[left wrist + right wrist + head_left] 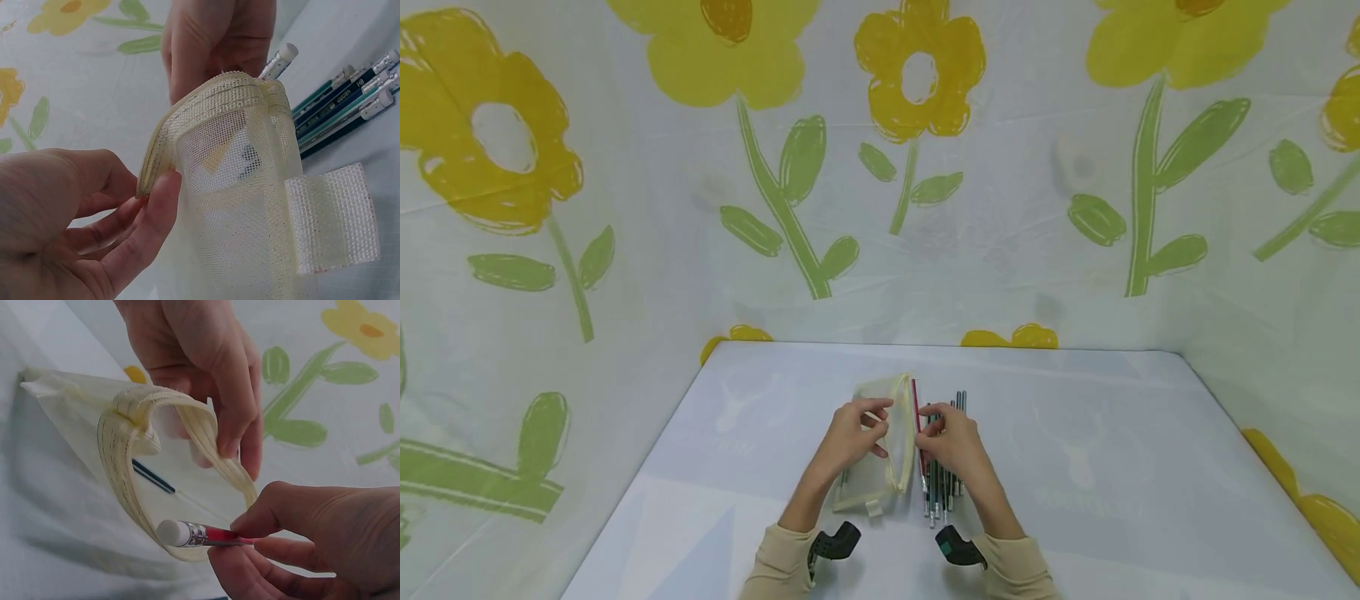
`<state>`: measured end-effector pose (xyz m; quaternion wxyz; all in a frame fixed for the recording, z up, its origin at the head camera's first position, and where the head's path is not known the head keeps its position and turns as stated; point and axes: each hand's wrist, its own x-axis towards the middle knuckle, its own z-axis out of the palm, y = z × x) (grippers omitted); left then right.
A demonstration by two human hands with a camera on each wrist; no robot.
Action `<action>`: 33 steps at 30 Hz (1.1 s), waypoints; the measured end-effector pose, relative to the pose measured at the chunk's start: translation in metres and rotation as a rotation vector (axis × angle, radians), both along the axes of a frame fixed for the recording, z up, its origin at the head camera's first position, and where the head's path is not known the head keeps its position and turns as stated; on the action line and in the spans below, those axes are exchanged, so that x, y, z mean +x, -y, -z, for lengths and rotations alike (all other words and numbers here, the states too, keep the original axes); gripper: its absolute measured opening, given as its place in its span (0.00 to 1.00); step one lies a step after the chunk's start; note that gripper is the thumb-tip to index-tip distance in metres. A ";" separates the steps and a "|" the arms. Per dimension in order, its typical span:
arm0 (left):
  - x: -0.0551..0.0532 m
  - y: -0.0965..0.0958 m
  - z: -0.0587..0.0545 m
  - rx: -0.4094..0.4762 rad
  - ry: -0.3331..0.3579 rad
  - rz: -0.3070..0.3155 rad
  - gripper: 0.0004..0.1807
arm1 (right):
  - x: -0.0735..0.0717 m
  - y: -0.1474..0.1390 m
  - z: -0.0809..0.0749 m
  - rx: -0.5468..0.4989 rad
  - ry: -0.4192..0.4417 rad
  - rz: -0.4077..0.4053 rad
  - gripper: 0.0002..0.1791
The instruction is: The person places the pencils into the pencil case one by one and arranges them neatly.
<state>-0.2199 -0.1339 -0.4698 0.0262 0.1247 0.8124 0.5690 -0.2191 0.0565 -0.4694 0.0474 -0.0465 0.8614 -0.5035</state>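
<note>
A cream mesh zip pouch [855, 500] lies on the table, its zippered mouth agape toward the right. My left hand [853, 433] pinches the zipper edge [153, 159] between thumb and fingers, as the left wrist view shows. In my right hand [953, 440] a red pencil [215, 535] is held between thumb and fingertips, its white eraser end at the pouch's mouth. Inside the pouch lies a dark pencil [153, 475]. Just right of the pouch, beneath my right hand, several green and dark pencils [934, 492] with white erasers lie side by side.
A white fabric tab [331, 219] sticks out from the pouch's near side. The white tabletop [1112, 483] stretches to both sides, and a flower-printed curtain [1000, 208] encloses it at the back and sides.
</note>
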 end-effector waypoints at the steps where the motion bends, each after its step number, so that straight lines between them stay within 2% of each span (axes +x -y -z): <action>1: 0.000 0.000 0.000 -0.004 0.000 0.002 0.23 | 0.000 0.001 0.000 -0.004 -0.001 -0.005 0.24; 8: 0.001 0.001 0.000 0.002 0.003 0.002 0.22 | 0.000 0.009 -0.002 -0.027 -0.001 -0.015 0.24; 14: 0.002 0.000 -0.002 0.006 -0.002 -0.009 0.22 | -0.004 0.015 -0.003 -0.004 0.002 -0.017 0.22; 17: 0.006 -0.002 -0.009 0.003 -0.009 -0.006 0.22 | -0.006 0.017 -0.003 -0.011 0.019 -0.011 0.22; 22: 0.018 -0.004 -0.030 -0.001 -0.021 0.014 0.21 | -0.009 0.020 -0.003 -0.048 0.050 -0.001 0.22; 24: 0.020 -0.004 -0.035 -0.001 -0.027 0.015 0.21 | -0.010 0.021 -0.004 -0.051 0.051 0.000 0.23; 27: 0.022 -0.004 -0.038 -0.003 -0.031 0.013 0.21 | -0.011 0.022 -0.005 -0.053 0.054 -0.002 0.23; 33: 0.021 -0.004 -0.037 0.004 -0.036 0.014 0.21 | -0.013 0.022 -0.005 -0.054 0.060 -0.001 0.22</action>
